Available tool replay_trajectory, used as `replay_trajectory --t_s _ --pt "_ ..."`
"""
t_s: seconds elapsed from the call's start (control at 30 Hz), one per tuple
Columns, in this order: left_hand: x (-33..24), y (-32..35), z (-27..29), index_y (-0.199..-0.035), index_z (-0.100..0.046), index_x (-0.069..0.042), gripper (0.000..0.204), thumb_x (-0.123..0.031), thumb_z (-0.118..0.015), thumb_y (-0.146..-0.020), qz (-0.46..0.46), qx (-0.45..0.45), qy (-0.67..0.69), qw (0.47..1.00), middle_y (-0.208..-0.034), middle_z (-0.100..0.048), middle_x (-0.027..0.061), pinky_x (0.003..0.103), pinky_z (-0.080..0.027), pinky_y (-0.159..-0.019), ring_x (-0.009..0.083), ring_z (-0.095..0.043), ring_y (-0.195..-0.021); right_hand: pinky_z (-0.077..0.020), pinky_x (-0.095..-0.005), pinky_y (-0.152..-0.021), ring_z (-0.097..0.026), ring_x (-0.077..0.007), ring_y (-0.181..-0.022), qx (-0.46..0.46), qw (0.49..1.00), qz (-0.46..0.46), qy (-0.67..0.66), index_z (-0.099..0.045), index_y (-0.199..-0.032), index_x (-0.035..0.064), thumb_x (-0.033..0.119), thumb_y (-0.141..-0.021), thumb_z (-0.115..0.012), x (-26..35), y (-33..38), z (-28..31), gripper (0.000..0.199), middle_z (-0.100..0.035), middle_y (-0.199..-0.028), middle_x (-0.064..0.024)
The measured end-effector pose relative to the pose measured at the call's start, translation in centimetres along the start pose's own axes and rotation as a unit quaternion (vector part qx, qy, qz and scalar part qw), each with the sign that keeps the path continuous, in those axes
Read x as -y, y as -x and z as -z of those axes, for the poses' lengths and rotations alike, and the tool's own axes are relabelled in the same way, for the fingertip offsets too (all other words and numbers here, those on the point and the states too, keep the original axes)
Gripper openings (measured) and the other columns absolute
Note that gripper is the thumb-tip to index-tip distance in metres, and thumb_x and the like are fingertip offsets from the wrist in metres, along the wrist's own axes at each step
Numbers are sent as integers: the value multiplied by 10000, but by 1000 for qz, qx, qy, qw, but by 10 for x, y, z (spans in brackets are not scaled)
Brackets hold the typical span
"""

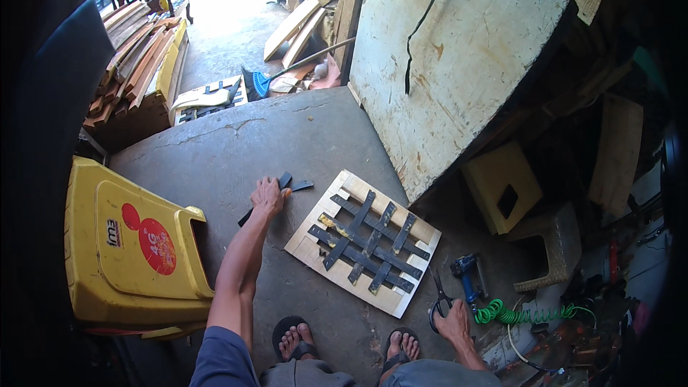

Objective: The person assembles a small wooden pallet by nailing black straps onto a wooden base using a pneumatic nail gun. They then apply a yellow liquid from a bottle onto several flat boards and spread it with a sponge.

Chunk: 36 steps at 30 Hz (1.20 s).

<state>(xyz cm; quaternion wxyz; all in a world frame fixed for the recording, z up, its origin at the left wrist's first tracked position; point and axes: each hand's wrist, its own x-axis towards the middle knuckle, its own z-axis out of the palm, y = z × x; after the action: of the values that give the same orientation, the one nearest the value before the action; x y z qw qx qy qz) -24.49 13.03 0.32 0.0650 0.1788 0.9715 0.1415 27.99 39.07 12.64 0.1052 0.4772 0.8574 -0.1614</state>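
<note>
On the concrete floor lies a square wooden frame [322,273] with black straps [373,223] woven across it in a lattice. Left of the frame, my left hand [268,196] is down at the floor, its fingers closed over loose black strips [303,185] that stick out on both sides of it. My right hand [453,322] is by the frame's near right corner, wrapped round the handles of a pair of black scissors [439,287]. The scissor blades point away from me, beside the frame's edge.
A yellow plastic stool [129,244] lies at the left. Right of the frame are a blue nail gun [467,279] and its green coiled hose [502,311]. A large pale worn panel [459,50] stands behind. Stacked planks [143,57] and a blue broom [259,83] are farther off.
</note>
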Motion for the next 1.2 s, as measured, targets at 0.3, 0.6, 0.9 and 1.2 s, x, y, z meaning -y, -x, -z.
replay_trajectory --t_s 0.3,0.6,0.9,1.2 --pt "17 -73 43 -1231 -545 -41 579 -425 -783 -869 73 -134 83 985 -1287 -548 195 539 -507 -946 387 -521 -1234 -454 -517 -1033 -527 -471 -1197 1 980 -197 29 -548 -1245 -37 266 -752 -830 -152 95 -121 644 -503 -1245 -310" --pt "-46 -35 18 -1406 -510 24 629 -449 -600 -1003 -43 -47 54 997 -1297 -541 357 556 -415 -1056 512 -521 -1216 -558 -421 -891 -707 -295 -975 8 955 -59 -290 -647 -1280 15 418 -906 -724 -32 -29 -118 555 -666 -1173 -169" --pt "-42 198 82 -1376 -551 5 519 -390 -588 -1042 91 128 364 918 -1217 -641 167 390 -527 -907 279 -651 -1053 -553 -390 -941 -726 -281 -1044 71 945 91 -305 -682 -1294 62 467 -923 -688 -8 -103 -47 549 -759 -1116 -132" --pt "-128 335 192 -1351 -594 6 465 -356 -521 -1068 157 356 489 780 -1292 -646 172 392 -494 -1006 291 -626 -1175 -495 -541 -976 -556 -427 -1202 -349 900 -216 -149 -432 -1419 1 389 -834 -788 -86 -366 115 787 -543 -1290 -242"
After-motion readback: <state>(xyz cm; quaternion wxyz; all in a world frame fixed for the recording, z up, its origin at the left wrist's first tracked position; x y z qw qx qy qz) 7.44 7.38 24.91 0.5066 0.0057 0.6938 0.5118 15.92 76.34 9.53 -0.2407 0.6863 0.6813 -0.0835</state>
